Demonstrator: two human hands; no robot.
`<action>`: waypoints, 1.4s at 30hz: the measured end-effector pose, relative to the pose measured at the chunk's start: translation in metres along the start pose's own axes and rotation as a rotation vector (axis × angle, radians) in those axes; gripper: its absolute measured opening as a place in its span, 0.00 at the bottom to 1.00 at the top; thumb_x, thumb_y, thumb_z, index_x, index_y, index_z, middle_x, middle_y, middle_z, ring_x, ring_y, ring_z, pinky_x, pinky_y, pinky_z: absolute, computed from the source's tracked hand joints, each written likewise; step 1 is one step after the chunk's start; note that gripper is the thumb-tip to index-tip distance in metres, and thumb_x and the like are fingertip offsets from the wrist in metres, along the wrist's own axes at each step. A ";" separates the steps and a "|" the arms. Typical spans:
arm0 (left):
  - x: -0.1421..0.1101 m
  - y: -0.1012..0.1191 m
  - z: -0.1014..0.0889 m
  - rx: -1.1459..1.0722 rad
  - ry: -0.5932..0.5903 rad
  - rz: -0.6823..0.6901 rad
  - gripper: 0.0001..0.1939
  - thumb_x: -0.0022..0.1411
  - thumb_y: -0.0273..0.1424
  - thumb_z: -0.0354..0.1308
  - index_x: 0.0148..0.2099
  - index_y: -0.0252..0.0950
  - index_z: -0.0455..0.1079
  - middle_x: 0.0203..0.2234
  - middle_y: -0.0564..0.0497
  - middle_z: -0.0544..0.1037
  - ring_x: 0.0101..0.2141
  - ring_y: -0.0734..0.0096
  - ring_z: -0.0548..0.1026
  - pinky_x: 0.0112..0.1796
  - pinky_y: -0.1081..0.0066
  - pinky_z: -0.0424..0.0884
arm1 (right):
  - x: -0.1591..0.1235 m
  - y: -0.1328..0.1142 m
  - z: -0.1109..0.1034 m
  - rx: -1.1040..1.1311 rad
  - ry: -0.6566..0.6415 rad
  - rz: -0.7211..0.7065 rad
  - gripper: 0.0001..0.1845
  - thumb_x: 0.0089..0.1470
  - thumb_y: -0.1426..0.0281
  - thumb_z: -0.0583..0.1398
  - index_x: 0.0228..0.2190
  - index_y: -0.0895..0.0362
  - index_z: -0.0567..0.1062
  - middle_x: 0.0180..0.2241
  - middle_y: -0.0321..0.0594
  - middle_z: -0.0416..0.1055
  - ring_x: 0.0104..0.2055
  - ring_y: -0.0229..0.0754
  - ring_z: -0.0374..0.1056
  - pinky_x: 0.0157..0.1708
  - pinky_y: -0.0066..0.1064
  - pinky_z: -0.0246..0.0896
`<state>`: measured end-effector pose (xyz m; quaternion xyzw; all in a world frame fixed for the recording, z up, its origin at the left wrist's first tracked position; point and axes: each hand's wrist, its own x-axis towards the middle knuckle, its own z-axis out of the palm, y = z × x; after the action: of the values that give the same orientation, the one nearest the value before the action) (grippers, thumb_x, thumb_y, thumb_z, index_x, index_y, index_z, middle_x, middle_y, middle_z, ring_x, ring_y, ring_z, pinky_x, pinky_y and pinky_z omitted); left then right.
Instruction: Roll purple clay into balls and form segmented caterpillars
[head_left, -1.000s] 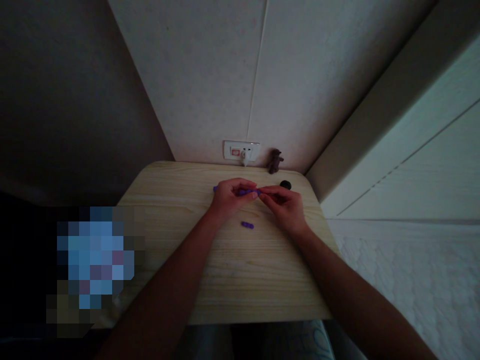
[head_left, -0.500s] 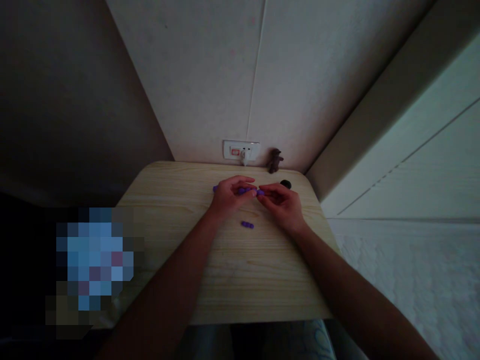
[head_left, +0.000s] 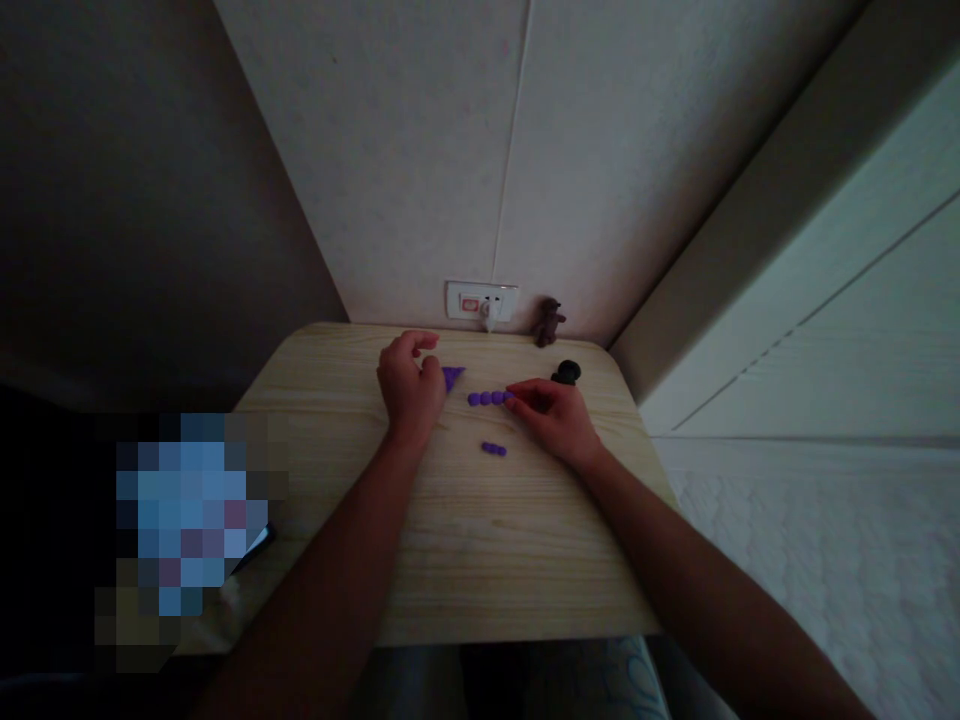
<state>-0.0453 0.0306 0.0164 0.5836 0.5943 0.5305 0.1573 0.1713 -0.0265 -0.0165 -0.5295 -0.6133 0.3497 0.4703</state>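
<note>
On the light wooden table (head_left: pixel 480 560), my left hand (head_left: pixel 409 385) is curled shut, pinching the edge of a purple triangular piece (head_left: pixel 452 377). My right hand (head_left: pixel 551 415) rests to the right, its fingertips pinching the right end of a purple beaded strand (head_left: pixel 488 398) that lies flat between the two hands. A shorter purple beaded piece (head_left: pixel 494 449) lies loose on the table nearer to me, touched by neither hand.
A small black round object (head_left: pixel 568 373) sits just behind my right hand. A small brown figure (head_left: pixel 550 321) stands at the table's back edge beside a white wall socket (head_left: pixel 481 300) with a plug. A pixelated area covers the lower left.
My hands held the purple pieces together in the middle. They have come apart: the left hand moved left with the triangular piece, and the beaded strand now lies on the table at my right fingertips.
</note>
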 end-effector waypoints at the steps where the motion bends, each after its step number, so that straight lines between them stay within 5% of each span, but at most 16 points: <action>1: 0.001 -0.003 0.001 0.038 -0.027 -0.023 0.17 0.54 0.21 0.52 0.43 0.39 0.76 0.42 0.48 0.83 0.44 0.59 0.77 0.52 0.59 0.71 | -0.001 0.000 0.000 -0.053 -0.001 -0.008 0.16 0.54 0.57 0.70 0.40 0.54 0.85 0.36 0.44 0.85 0.35 0.45 0.80 0.38 0.38 0.76; 6: 0.002 -0.008 0.005 0.226 -0.203 -0.159 0.14 0.56 0.27 0.60 0.46 0.40 0.76 0.48 0.40 0.80 0.51 0.45 0.77 0.54 0.48 0.68 | -0.003 -0.006 -0.003 -0.269 -0.033 -0.079 0.12 0.56 0.60 0.69 0.40 0.54 0.85 0.36 0.43 0.85 0.35 0.45 0.78 0.39 0.38 0.74; 10: -0.001 -0.008 0.007 0.290 -0.292 -0.138 0.16 0.54 0.31 0.66 0.47 0.39 0.76 0.47 0.37 0.80 0.52 0.41 0.76 0.54 0.46 0.68 | -0.003 -0.010 -0.004 -0.323 -0.037 -0.125 0.12 0.55 0.63 0.70 0.40 0.54 0.85 0.39 0.44 0.84 0.40 0.46 0.78 0.45 0.40 0.73; 14: -0.003 -0.010 0.010 0.095 -0.305 -0.070 0.16 0.53 0.24 0.64 0.45 0.39 0.76 0.41 0.43 0.83 0.43 0.54 0.80 0.51 0.56 0.73 | -0.004 -0.008 -0.002 -0.280 -0.025 -0.127 0.16 0.57 0.60 0.69 0.45 0.53 0.84 0.40 0.43 0.83 0.40 0.45 0.78 0.44 0.39 0.74; 18: -0.007 -0.004 0.014 -0.098 -0.304 -0.013 0.18 0.55 0.22 0.61 0.49 0.38 0.77 0.46 0.46 0.84 0.47 0.59 0.81 0.54 0.60 0.74 | -0.005 -0.008 0.001 -0.186 -0.005 -0.093 0.19 0.60 0.58 0.67 0.50 0.53 0.81 0.47 0.45 0.83 0.43 0.46 0.78 0.47 0.41 0.76; 24: -0.016 0.011 0.018 -0.536 -0.603 0.023 0.23 0.60 0.35 0.66 0.57 0.35 0.76 0.52 0.42 0.82 0.49 0.61 0.81 0.51 0.64 0.76 | -0.007 -0.023 0.001 -0.068 0.153 -0.280 0.27 0.63 0.58 0.65 0.61 0.49 0.73 0.59 0.50 0.74 0.55 0.49 0.75 0.54 0.45 0.76; 29: -0.019 0.017 0.018 -0.688 -0.704 -0.028 0.27 0.57 0.39 0.70 0.57 0.33 0.76 0.49 0.40 0.83 0.47 0.60 0.82 0.48 0.65 0.79 | -0.008 -0.031 -0.002 -0.071 0.159 -0.308 0.17 0.63 0.57 0.66 0.50 0.49 0.82 0.48 0.46 0.80 0.48 0.48 0.77 0.51 0.44 0.77; 42: -0.023 0.025 0.015 -0.765 -0.771 -0.090 0.26 0.45 0.34 0.78 0.47 0.33 0.81 0.43 0.42 0.86 0.42 0.61 0.84 0.47 0.63 0.81 | -0.010 -0.026 0.002 0.038 0.259 -0.172 0.15 0.50 0.62 0.72 0.40 0.55 0.84 0.37 0.44 0.85 0.33 0.43 0.80 0.37 0.36 0.79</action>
<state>-0.0139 0.0112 0.0212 0.6109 0.2824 0.4491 0.5877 0.1612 -0.0412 0.0050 -0.5067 -0.5839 0.2485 0.5836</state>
